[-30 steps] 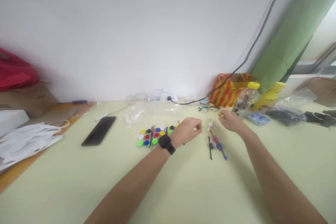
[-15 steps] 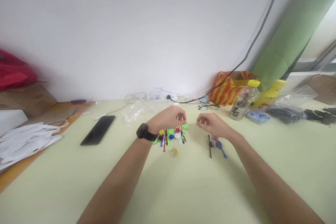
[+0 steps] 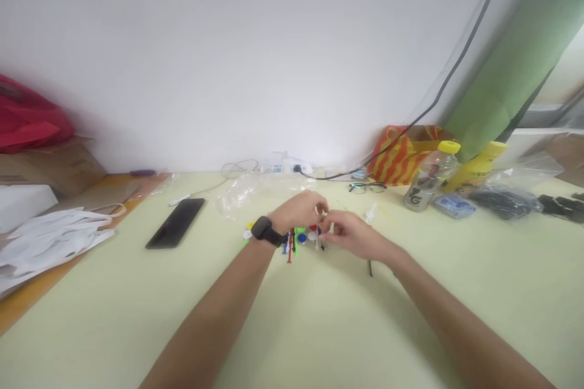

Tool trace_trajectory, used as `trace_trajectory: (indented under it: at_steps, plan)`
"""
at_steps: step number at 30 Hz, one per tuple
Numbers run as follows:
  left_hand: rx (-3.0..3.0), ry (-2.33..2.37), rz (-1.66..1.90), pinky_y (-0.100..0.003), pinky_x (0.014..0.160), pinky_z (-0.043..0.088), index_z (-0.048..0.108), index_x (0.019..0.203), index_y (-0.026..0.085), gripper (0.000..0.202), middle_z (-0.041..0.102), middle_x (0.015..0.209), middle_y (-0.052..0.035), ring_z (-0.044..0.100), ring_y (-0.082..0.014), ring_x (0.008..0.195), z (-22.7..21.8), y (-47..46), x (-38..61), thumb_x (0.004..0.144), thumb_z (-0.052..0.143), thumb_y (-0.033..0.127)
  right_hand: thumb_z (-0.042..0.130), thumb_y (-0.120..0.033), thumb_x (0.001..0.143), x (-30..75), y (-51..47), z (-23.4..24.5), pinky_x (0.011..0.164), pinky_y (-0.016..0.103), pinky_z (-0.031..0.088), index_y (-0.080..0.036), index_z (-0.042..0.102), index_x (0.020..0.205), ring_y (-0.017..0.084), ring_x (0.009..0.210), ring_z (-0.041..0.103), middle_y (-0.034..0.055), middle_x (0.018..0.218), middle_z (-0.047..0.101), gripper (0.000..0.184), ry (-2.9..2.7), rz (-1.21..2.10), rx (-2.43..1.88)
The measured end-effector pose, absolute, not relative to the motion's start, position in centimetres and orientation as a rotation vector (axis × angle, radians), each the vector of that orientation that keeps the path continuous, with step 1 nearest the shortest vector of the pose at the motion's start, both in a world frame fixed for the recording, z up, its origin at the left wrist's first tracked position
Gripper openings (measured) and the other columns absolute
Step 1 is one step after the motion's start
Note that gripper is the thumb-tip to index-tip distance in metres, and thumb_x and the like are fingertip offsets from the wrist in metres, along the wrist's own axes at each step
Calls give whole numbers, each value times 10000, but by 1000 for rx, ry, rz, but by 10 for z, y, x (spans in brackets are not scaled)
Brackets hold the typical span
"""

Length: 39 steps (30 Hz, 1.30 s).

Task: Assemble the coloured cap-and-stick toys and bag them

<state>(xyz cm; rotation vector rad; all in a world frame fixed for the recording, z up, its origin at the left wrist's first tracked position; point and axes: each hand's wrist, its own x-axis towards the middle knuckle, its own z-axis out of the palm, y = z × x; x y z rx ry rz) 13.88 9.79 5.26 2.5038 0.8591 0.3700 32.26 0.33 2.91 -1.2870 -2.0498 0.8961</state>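
My left hand [image 3: 298, 211], with a black watch on the wrist, hovers curled over a cluster of small coloured round pieces and thin coloured sticks [image 3: 298, 238] on the pale green table [image 3: 292, 328]. Its fingertips pinch something small that I cannot make out. My right hand [image 3: 351, 236] has come in beside it, fingers closed, and its fingertips touch those of the left hand. A thin black stick [image 3: 370, 268] lies just right of my right wrist. A small white piece [image 3: 370, 214] lies beyond my right hand.
A black phone [image 3: 175, 231] lies at the left, white bags [image 3: 50, 243] further left. Clear plastic bags [image 3: 249, 191], glasses [image 3: 367, 187], a clear bottle [image 3: 426, 185], a yellow bottle [image 3: 474, 173] and a striped bag [image 3: 401, 155] line the back by the wall.
My right hand has swung left from near the bottle to meet my left hand. My left hand first moved left over the coloured pieces, then edged right. The view shifted slightly.
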Motion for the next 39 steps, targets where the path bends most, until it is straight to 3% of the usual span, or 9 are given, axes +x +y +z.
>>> trace_trajectory:
  at_steps: [3, 7, 13, 18, 23, 27, 30, 35, 39]
  plan:
    - [2553, 841, 365, -297, 815, 535, 763, 1101, 190, 314, 762, 1128, -91, 707, -253, 1002, 41, 96, 145, 800, 704, 254, 645, -421, 920, 347, 19, 27, 531, 261, 414, -203, 619, 874, 159, 562, 584, -22, 632, 586, 224, -1824, 934, -1414]
    - [2678, 792, 278, -343, 948, 522, 700, 1272, 191, 475, 750, 1199, -102, 657, -297, 1157, 27, 97, 149, 816, 727, 321, 672, -425, 882, 363, 33, 11, 598, 290, 494, -205, 574, 863, 185, 641, 683, 23, 782, 678, 241, -1631, 834, -1448]
    - [2763, 868, 285, -351, 937, 513, 731, 1205, 206, 456, 748, 1166, -100, 647, -310, 1145, 21, 101, 145, 790, 761, 393, 621, -233, 862, 362, 40, -14, 707, 306, 506, -213, 571, 854, 195, 792, 681, 44, 902, 675, 54, -1895, 477, -1542]
    - [2794, 944, 228, -378, 908, 504, 778, 1028, 188, 371, 753, 1056, -121, 651, -330, 1073, 26, 100, 144, 769, 763, 455, 629, -292, 899, 364, 35, -6, 739, 326, 441, -228, 597, 847, 227, 867, 651, 43, 910, 707, 89, -2087, 205, -1654]
    - [2782, 980, 200, -386, 876, 510, 777, 941, 173, 395, 750, 1022, -136, 646, -339, 1041, 28, 101, 142, 716, 796, 498, 586, -301, 938, 390, 39, 9, 711, 324, 392, -228, 591, 839, 237, 868, 646, 53, 931, 726, 124, -1907, -7, -1924]
    - [2778, 959, 176, -387, 881, 510, 783, 937, 184, 397, 753, 1025, -123, 647, -341, 1045, 30, 102, 139, 696, 817, 498, 644, -332, 899, 410, 46, 3, 691, 328, 382, -215, 602, 856, 278, 868, 653, 87, 844, 709, 131, -1769, 38, -2170]
    - [2741, 936, 207, -383, 913, 510, 772, 1099, 190, 442, 756, 1070, -113, 641, -337, 1111, 35, 102, 138, 767, 775, 481, 661, -231, 843, 415, 48, -6, 693, 327, 386, -197, 632, 944, 290, 885, 662, 103, 860, 716, 110, -1742, 179, -2180]
    - [2602, 979, 409, -388, 962, 518, 733, 1201, 203, 393, 726, 1221, -107, 639, -303, 1172, 51, 101, 133, 898, 675, 447, 650, -117, 777, 419, 49, -10, 734, 323, 430, -151, 653, 1103, 281, 915, 674, 101, 864, 732, 327, -1696, 279, -2100]
    - [2523, 900, 583, -393, 929, 544, 726, 1182, 227, 331, 728, 1219, -80, 672, -265, 1073, 62, 96, 136, 941, 645, 440, 611, -145, 845, 422, 49, 3, 773, 323, 474, -126, 641, 1233, 244, 875, 677, 68, 815, 729, 389, -1651, 349, -2004]
